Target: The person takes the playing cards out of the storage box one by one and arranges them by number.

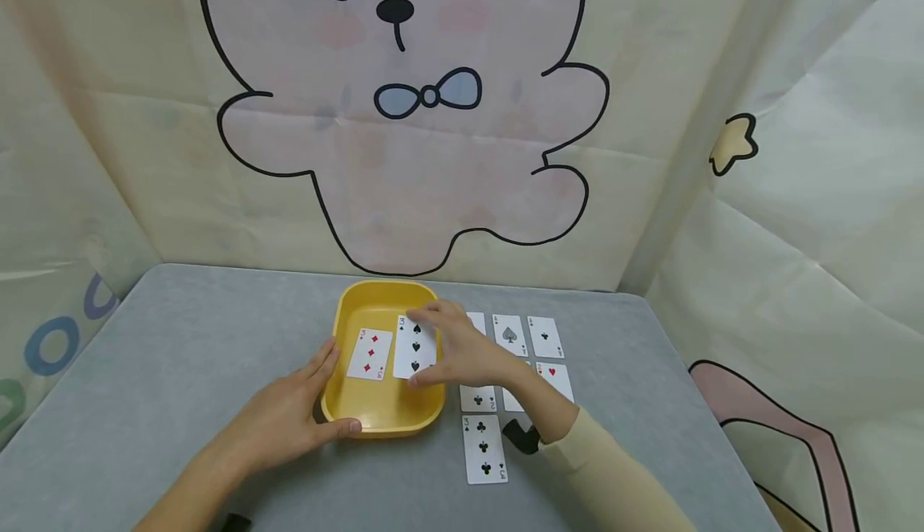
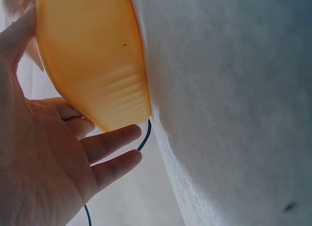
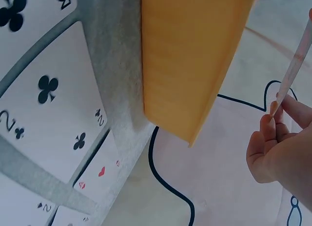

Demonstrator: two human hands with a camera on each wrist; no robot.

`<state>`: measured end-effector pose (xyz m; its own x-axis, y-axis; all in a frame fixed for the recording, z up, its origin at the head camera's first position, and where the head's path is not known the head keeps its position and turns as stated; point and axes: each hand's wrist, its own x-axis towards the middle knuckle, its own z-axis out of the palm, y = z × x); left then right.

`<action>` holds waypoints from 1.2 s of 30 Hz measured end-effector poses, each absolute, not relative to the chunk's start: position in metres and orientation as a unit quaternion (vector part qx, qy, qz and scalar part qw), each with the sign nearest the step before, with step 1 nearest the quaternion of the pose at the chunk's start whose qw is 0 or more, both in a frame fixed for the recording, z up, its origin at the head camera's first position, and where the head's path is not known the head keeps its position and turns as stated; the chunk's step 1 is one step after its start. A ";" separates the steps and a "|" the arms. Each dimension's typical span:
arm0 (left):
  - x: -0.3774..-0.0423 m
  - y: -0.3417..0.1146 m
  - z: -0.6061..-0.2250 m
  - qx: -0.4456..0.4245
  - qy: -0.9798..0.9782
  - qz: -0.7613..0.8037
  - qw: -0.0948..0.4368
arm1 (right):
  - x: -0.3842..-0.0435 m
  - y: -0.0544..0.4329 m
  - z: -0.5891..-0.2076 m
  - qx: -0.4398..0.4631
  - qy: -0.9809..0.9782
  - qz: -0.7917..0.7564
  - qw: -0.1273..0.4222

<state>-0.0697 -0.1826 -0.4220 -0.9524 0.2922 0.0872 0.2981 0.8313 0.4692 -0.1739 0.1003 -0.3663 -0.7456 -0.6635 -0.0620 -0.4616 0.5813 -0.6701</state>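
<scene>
My left hand [image 1: 292, 416] holds a yellow tray [image 1: 386, 412] at its near left corner. The thumb lies at the near rim and the fingers along the left side; the left wrist view shows them spread against the outer wall. Between thumb and fingers, my right hand [image 1: 465, 347] pinches the three of spades [image 1: 413, 347] by opposite edges over the tray's right half. The right wrist view has this card [image 3: 296, 60] nearly edge-on, raised above the rim. To its left, the three of diamonds [image 1: 370, 354] lies face up in the tray.
Right of the tray, cards lie in rows on the grey cloth: ace of spades [image 1: 510, 335], ace of clubs [image 1: 545, 337], two of hearts [image 1: 557, 379], two of clubs [image 1: 478, 399], three of clubs [image 1: 484, 452]. My right arm partly covers others. A printed curtain [image 1: 650, 115] stands behind.
</scene>
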 end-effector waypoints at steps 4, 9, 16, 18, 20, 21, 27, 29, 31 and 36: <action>-0.070 -0.182 -0.422 -0.154 -0.957 -0.245 0.006 | -0.171 0.110 -0.363 -0.324 0.876 -0.324 0.148; -0.070 -0.182 -0.422 -0.153 -0.957 -0.246 0.004 | -0.165 0.123 -0.363 -0.323 0.874 -0.335 0.144; -0.069 -0.182 -0.422 -0.153 -0.957 -0.245 0.005 | -0.157 0.141 -0.367 -0.311 0.880 -0.334 0.133; -0.069 -0.182 -0.422 -0.153 -0.957 -0.245 0.006 | -0.155 0.146 -0.368 -0.309 0.882 -0.332 0.129; -0.069 -0.182 -0.422 -0.154 -0.957 -0.245 0.006 | -0.153 0.152 -0.368 -0.310 0.882 -0.331 0.126; -0.069 -0.182 -0.422 -0.154 -0.957 -0.245 0.006 | -0.153 0.155 -0.368 -0.311 0.882 -0.330 0.124; -0.068 -0.182 -0.422 -0.153 -0.958 -0.244 0.008 | -0.149 0.169 -0.373 -0.314 0.885 -0.321 0.125; -0.068 -0.182 -0.422 -0.153 -0.957 -0.244 0.008 | -0.148 0.174 -0.375 -0.311 0.886 -0.320 0.129; -0.068 -0.182 -0.422 -0.153 -0.958 -0.244 0.009 | -0.146 0.179 -0.376 -0.309 0.885 -0.321 0.134; -0.069 -0.182 -0.422 -0.153 -0.958 -0.243 0.012 | -0.142 0.193 -0.381 -0.306 0.888 -0.314 0.138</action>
<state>-0.0689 -0.1818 -0.4222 -0.9527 0.2879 0.0974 0.2995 0.8347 0.4621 -0.1417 0.1930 -0.3810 -0.7740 -0.6310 -0.0533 -0.4574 0.6153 -0.6420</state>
